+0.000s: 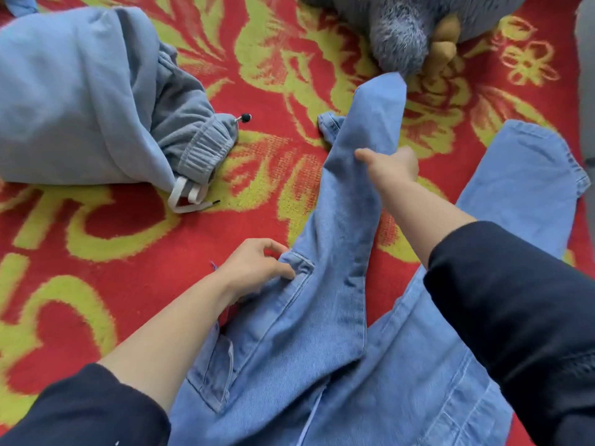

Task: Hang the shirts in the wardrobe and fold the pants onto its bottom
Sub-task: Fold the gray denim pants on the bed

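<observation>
Jeans (338, 317), light blue denim, lie spread on a red and yellow-green patterned blanket (96, 252), waist end nearest the person.

Left hand (254, 268): fingers curled, thumb on top, pinching the denim at the edge of a pocket (301, 268) near the waist. Firm grip, and the fabric bunches under it.

Right hand (391, 169): reaches forward and holds one leg (360, 194) about midway along. The thumb lies on the near face of the fabric; the fingers are hidden behind it, so I can't tell how far they wrap. That leg is lifted off the blanket and folded lengthwise into a narrow strip, with its cuff end pointing away, close to a grey plush toy (402, 30).

The other leg (531, 175) lies flat on the blanket to the right, angled outward, well apart from the lifted one.

Both forearms are bare, with dark sleeves (515, 300) pushed up.

Far left: a pile of pale blue-grey garments (70, 101), with an elastic waistband showing and a white drawstring (188, 196) trailing onto the blanket. It's not touching the jeans.
</observation>
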A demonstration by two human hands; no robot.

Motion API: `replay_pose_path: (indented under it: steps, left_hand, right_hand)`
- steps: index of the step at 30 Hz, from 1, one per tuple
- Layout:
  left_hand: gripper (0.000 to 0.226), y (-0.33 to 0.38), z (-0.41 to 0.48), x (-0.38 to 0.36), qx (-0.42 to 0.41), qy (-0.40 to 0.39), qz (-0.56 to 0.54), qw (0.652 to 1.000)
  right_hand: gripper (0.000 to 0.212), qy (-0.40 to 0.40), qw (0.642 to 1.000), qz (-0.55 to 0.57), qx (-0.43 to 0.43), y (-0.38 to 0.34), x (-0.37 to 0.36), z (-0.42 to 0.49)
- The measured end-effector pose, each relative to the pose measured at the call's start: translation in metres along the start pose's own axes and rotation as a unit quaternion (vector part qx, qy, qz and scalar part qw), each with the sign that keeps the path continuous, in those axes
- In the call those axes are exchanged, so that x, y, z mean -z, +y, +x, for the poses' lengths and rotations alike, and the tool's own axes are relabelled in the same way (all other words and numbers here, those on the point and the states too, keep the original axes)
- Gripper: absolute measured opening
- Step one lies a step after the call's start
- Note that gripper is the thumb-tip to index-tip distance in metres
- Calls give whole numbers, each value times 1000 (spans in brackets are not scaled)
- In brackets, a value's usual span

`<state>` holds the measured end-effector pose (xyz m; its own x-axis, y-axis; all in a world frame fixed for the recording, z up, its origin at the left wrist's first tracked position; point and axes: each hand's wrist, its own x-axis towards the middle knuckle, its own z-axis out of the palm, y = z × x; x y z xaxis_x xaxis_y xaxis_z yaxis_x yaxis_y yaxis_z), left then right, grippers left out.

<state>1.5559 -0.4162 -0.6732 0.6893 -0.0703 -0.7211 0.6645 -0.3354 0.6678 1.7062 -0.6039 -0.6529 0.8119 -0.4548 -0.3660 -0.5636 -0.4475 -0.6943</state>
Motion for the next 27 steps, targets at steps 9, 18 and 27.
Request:
replay_pose_path:
  steps: [9,18,27]
  left_hand:
    - [14,36,-18,15,58,-154,-276,947]
    - [35,65,15,79,-187,176,-110,960]
    - [60,-4,27,2,-213,205,487,822]
  right_hand:
    - [16,-145,945,291,29,-88,11,5]
    - [32,-73,926,348,125,-95,46,52]
    - [65,-108,952,-234,163,48,12,23]
